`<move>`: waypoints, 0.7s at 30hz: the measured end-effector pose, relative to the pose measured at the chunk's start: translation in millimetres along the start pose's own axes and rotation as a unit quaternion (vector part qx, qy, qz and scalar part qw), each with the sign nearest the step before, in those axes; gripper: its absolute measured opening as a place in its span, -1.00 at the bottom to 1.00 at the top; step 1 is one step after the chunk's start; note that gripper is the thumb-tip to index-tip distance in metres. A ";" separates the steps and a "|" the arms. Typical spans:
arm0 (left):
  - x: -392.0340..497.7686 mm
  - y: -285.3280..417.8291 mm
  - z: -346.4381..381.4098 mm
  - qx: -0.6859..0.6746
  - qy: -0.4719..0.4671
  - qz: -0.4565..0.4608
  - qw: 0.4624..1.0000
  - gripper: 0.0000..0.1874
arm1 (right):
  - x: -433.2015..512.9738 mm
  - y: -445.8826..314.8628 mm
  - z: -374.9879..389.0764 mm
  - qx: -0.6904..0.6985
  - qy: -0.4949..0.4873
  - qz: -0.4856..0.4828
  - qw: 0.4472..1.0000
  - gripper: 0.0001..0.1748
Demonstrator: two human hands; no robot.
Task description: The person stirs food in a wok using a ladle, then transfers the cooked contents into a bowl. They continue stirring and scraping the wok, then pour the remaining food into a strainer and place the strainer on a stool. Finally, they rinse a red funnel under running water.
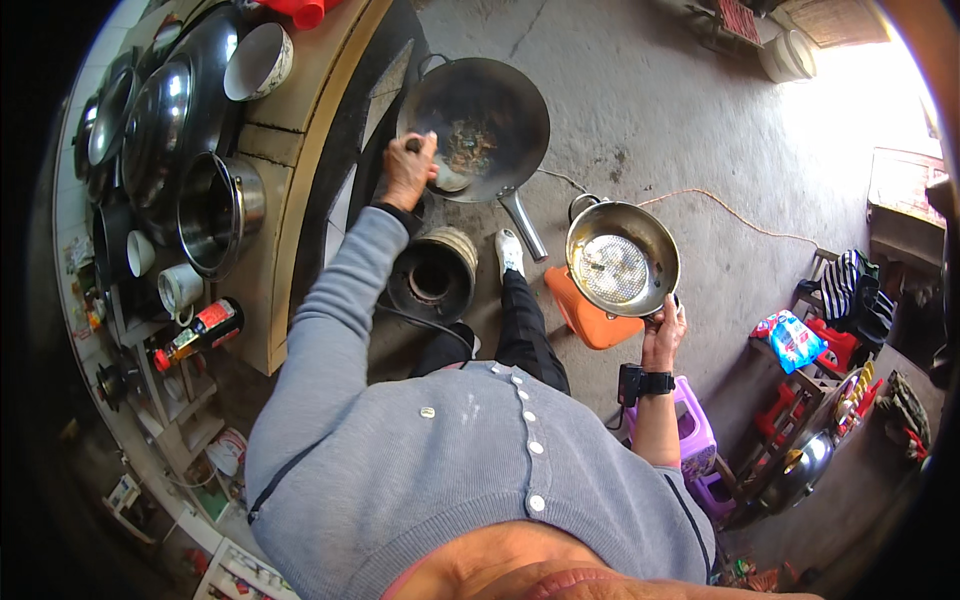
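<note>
My left hand [409,171] is closed around the dark end of a utensil at the near left edge of a wok [517,112]; a pale, rounded part, perhaps its scoop, rests inside. Cooked food in small pieces [472,146] lies in the middle of the wok, whose metal handle [525,225] points towards me. On the right, my right hand [664,330] grips the near side handle of a two-handled steel pan [667,244]. That pan has a dimpled or perforated-looking bottom and oily walls. What supports the wok is hidden.
A round stove [433,281] stands near my feet, left of an orange stool [592,315]. The counter [262,187] at left holds a steel pot [247,199], a bowl [259,64], a mug [180,289] and a sauce bottle [202,330]. Purple stools [690,427] stand at right. A cord [712,196] crosses the floor.
</note>
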State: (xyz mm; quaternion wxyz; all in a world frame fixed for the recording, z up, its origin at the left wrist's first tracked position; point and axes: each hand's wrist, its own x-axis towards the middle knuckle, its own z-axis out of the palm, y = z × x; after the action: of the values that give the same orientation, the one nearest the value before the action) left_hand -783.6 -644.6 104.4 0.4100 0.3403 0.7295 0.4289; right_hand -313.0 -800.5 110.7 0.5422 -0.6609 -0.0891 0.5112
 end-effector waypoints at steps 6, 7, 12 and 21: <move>17.1 -37.2 13.1 -0.245 0.053 0.084 0.965 -0.76 | 1.6 -10.3 0.3 0.013 -0.028 -0.017 0.999 -0.93; 21.7 -36.8 13.5 -0.228 0.067 0.079 0.968 -0.77 | 1.6 -11.3 0.8 0.009 -0.039 -0.013 0.999 -0.93; 26.7 -20.4 28.5 -0.254 0.029 -0.007 0.967 -0.79 | 9.6 -9.6 8.5 0.003 -0.016 -0.020 1.000 -0.93; 24.9 -21.4 -19.8 0.223 -0.019 0.215 0.951 -0.89 | 18.8 -10.2 10.1 0.010 -0.033 -0.009 0.999 -0.93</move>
State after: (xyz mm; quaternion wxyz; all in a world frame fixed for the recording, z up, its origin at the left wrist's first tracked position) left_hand -815.0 -638.9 83.2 0.2356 0.5800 0.7082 0.3265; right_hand -307.6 -777.4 109.1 0.5502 -0.6373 -0.1076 0.5287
